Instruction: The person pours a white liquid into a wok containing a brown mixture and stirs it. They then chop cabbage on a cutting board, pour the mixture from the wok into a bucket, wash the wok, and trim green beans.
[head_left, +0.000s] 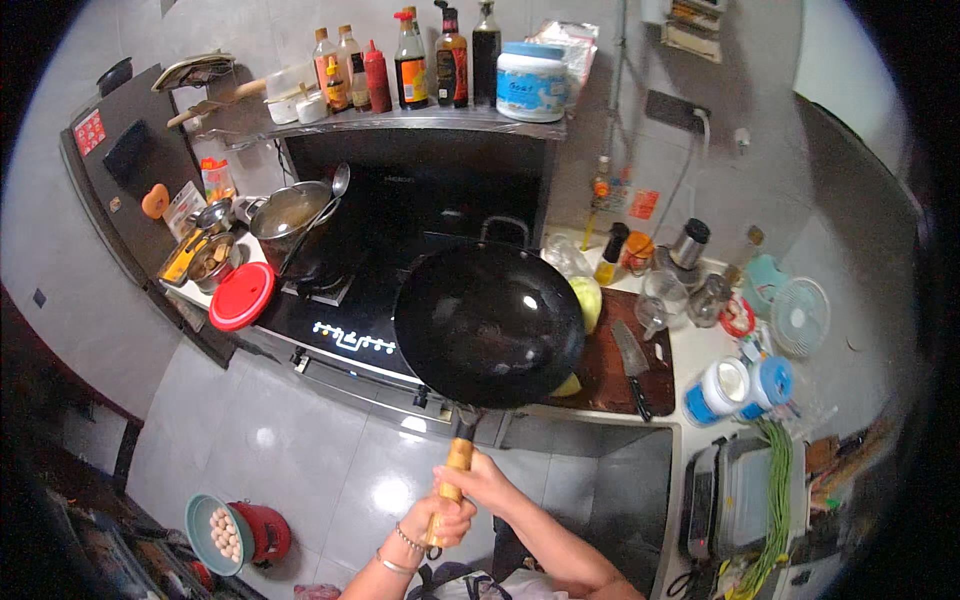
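Observation:
A black wok (487, 326) with a wooden handle is held up in front of me, over the right part of the black glass cooktop (292, 319) and the left edge of the cutting board. My left hand (442, 520), with bracelets at the wrist, grips the lower end of the handle. Higher up, my right hand (480, 480) is closed around the same handle near the pan. The wok's inside looks dark and holds no visible food. Beside the wok a kitchen knife (631, 356) lies on the brown cutting board (656, 394), and a pale green vegetable (586, 304) shows at its rim.
A lidded pot (291, 214) with a ladle stands at the left, near a red lid (242, 296). Bottles (411, 71) line the shelf above. Jars, containers and green long beans (776, 487) occupy the right counter. A basin of eggs (196, 525) is low at left.

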